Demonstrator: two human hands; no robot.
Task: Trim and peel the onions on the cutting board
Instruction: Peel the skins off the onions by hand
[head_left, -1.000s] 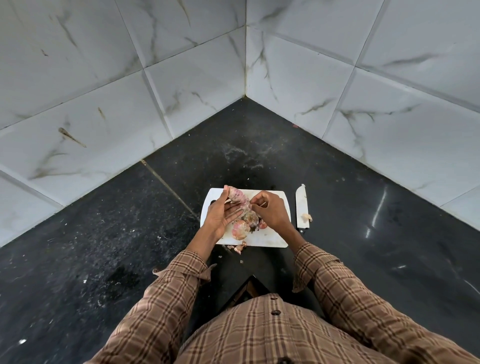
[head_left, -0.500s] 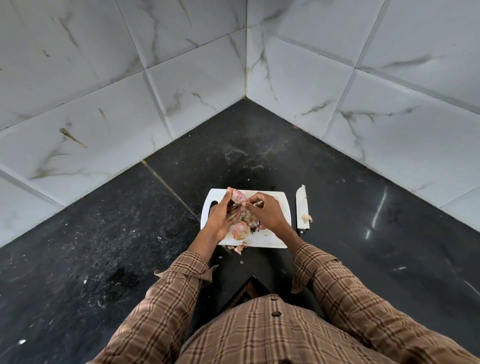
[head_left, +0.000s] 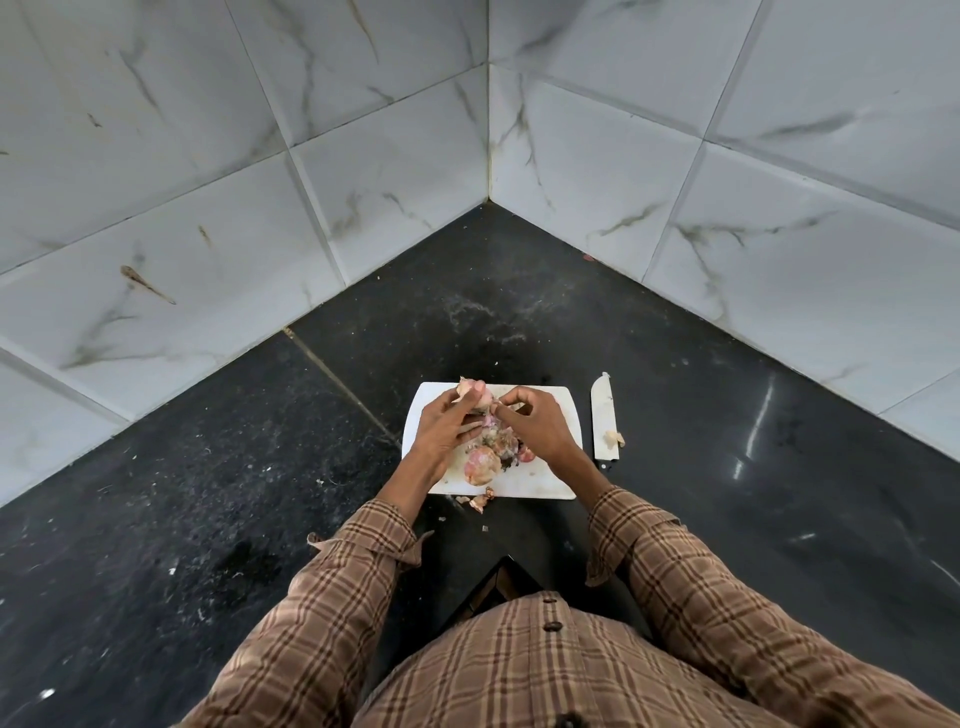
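Over the far half of the white cutting board (head_left: 550, 486) I saw both hands working close together. My left hand (head_left: 441, 431) was curled around a pinkish onion (head_left: 474, 391), fingers wrapped over it, holding it up near the board's far edge. My right hand (head_left: 535, 423) was pinched shut at thumb and fingertip right against that onion; whether it gripped a flap of skin, I could not tell. Both wrists angled inward, forearms in brown plaid sleeves (head_left: 691, 582) coming up from the near side.

Below the hands a second onion (head_left: 482, 466) sat on the board beside a heap of peelings (head_left: 501, 441). A few skin scraps (head_left: 480, 501) lay off the near edge on the black counter (head_left: 208, 493).

Just right of the board, apart from it, a knife (head_left: 604, 415) lay with its tip pointing away, a scrap on its blade. Counter lay open left and right; the marble-tiled walls (head_left: 363, 156) met in a corner well beyond the board.
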